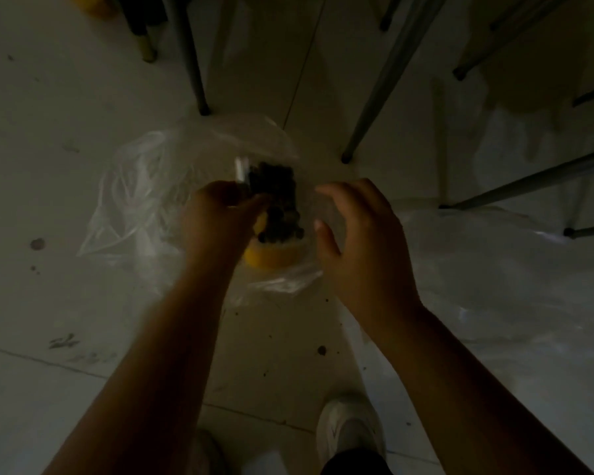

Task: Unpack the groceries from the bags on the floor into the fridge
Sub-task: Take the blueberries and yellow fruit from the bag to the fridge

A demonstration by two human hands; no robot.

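While the light is dim, I see my left hand (216, 214) with its grip closed on a clear pack of dark berries (276, 200), over an open clear bag (134, 200) on the floor (48, 114). Something yellow (271, 257) lies under the pack. My right hand (360, 241) hovers beside it, fingers spread, holding nothing. A second bag (494, 269) lies to the right.

In the dim, motion-blurred centre of the frame, the left hand (216, 214) hides part of a clear pack of small dark items (276, 200), contents unidentifiable, while chair legs (384, 84) are cut off by the top edge.
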